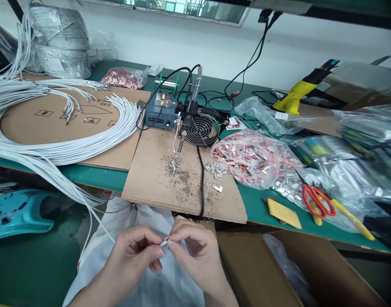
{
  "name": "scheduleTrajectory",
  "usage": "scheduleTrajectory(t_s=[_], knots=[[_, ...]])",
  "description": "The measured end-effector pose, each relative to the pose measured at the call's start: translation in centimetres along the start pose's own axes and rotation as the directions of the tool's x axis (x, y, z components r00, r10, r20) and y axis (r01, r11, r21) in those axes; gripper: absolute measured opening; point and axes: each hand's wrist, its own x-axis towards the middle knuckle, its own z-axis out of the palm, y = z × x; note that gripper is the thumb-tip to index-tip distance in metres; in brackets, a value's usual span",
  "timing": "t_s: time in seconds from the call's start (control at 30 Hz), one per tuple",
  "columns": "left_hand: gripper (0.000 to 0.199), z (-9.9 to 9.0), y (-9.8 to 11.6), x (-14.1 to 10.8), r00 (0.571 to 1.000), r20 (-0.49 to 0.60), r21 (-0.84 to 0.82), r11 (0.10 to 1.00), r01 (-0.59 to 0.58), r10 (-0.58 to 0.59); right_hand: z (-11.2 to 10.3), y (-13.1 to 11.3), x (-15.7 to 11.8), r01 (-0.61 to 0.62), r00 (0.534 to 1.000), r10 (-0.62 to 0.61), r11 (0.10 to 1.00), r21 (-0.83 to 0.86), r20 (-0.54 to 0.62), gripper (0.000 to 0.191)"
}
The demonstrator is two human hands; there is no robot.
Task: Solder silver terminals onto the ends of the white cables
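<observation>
My left hand (136, 253) and my right hand (194, 247) meet above my lap, in front of the bench edge. Between their fingertips is a small white piece (165, 242), pinched from both sides. A white cable runs down toward my left hand from the big bundle of white cables (96, 143); whether it joins the piece is hidden by my fingers. Beyond my hands, a soldering iron (191, 104) is fixed upright with its tip over a heap of solder bits (172, 165) on the cardboard (157, 183). Small metal parts (215, 169) lie to its right.
Behind the iron are a blue soldering station (160, 117) and a round fan (202, 130). To the right are a bag of red-and-white parts (254, 157), red scissors (317, 200) and a yellow sponge (284, 213). An open cardboard box (256, 268) stands below the bench edge.
</observation>
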Motion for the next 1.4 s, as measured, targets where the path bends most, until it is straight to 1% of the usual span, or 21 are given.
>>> scheduleTrajectory(t_s=[0.07,0.13,0.2,0.3,0.37,0.43,0.47,0.53,0.57,0.63,0.67,0.77,0.8,0.83,0.93,1.0,1.07,1.2,1.23,1.3,1.4], knots=[[0.041,-0.1,-0.2,0.1,1.0,0.006,-0.001,1.0,-0.027,0.027,0.0,0.3,0.0,-0.062,0.998,0.059,0.989,0.134,0.025,0.008],[0.04,-0.2,-0.5,0.2,0.996,0.038,0.026,0.996,-0.08,0.079,0.0,0.8,0.0,-0.152,0.988,0.134,0.947,0.284,0.082,0.005],[0.04,-0.4,-0.8,0.2,0.988,0.081,0.073,0.988,-0.135,0.129,0.0,1.3,0.0,-0.225,0.973,0.186,0.897,0.379,0.137,0.009],[0.041,-0.6,-1.1,0.3,0.979,0.125,0.148,0.973,-0.179,0.161,0.0,1.7,0.0,-0.274,0.96,0.222,0.872,0.405,0.172,0.021],[0.041,-0.8,-1.2,0.3,0.972,0.127,0.193,0.956,-0.221,0.2,0.1,1.5,0.0,-0.299,0.952,0.246,0.871,0.39,0.18,0.02],[0.038,-0.9,-1.4,0.2,0.956,0.115,0.257,0.921,-0.292,0.271,0.3,1.1,-0.1,-0.272,0.962,0.248,0.917,0.292,0.117,0.014],[0.037,-0.9,-1.5,0.2,0.948,0.099,0.295,0.901,-0.319,0.303,0.4,0.7,-0.1,-0.22,0.975,0.214,0.955,0.196,0.055,0.01],[0.035,-1.0,-1.7,0.1,0.936,0.065,0.371,0.862,-0.345,0.347,0.6,0.0,-0.3,-0.061,0.997,0.058,0.996,-0.06,-0.054,0.006],[0.034,-0.9,-1.7,0.1,0.93,0.05,0.407,0.843,-0.351,0.363,0.7,-0.4,-0.3,0.025,0.997,-0.038,0.983,-0.181,-0.069,0.009],[0.032,-0.8,-1.9,0.0,0.907,0.038,0.488,0.784,-0.384,0.42,0.5,-1.1,-0.4,0.147,0.986,-0.166,0.932,-0.33,-0.028,0.017],[0.031,-0.8,-1.9,0.0,0.883,0.037,0.535,0.737,-0.413,0.469,0.4,-1.4,-0.4,0.177,0.982,-0.191,0.911,-0.373,0.0,0.018],[0.026,-0.4,-1.8,0.0,0.796,0.052,0.647,0.587,-0.487,0.603,-0.1,-1.8,-0.2,0.182,0.983,-0.176,0.879,-0.441,0.055,0.013],[0.026,-0.3,-1.8,-0.1,0.788,0.053,0.657,0.573,-0.491,0.614,-0.2,-1.8,-0.2,0.174,0.985,-0.163,0.881,-0.439,0.062,0.011],[0.027,-0.2,-1.7,-0.1,0.796,0.053,0.649,0.585,-0.487,0.604,-0.3,-1.7,-0.2,0.166,0.986,-0.155,0.891,-0.422,0.062,0.011],[0.031,-0.1,-1.6,-0.2,0.87,0.037,0.558,0.712,-0.426,0.492,-0.2,-1.2,-0.2,0.134,0.989,-0.145,0.935,-0.329,-0.009,0.011],[0.032,-0.1,-1.7,-0.2,0.904,0.027,0.502,0.776,-0.381,0.426,0.1,-0.9,-0.4,0.108,0.99,-0.132,0.948,-0.299,-0.06,0.01],[0.032,-0.2,-1.9,-0.2,0.912,0.018,0.488,0.793,-0.365,0.409,0.3,-0.9,-0.5,0.104,0.989,-0.132,0.94,-0.324,-0.068,0.01],[0.029,-0.2,-2.0,0.0,0.864,0.008,0.509,0.741,-0.437,0.504,0.3,-1.3,-0.7,0.157,0.981,-0.189,0.904,-0.398,-0.042,0.013],[0.028,-0.1,-2.0,0.0,0.861,0.008,0.498,0.745,-0.444,0.508,0.2,-1.4,-0.7,0.154,0.981,-0.186,0.908,-0.39,-0.045,0.013],[0.027,0.0,-1.8,0.0,0.897,0.011,0.434,0.807,-0.402,0.441,-0.1,-1.4,-0.6,0.117,0.989,-0.142,0.935,-0.334,-0.05,0.011],[0.027,0.1,-1.3,-0.3,0.963,0.024,0.302,0.916,-0.264,0.27,-0.8,-0.9,-0.3,0.018,1.0,-0.017,0.988,-0.156,0.01,0.005]])
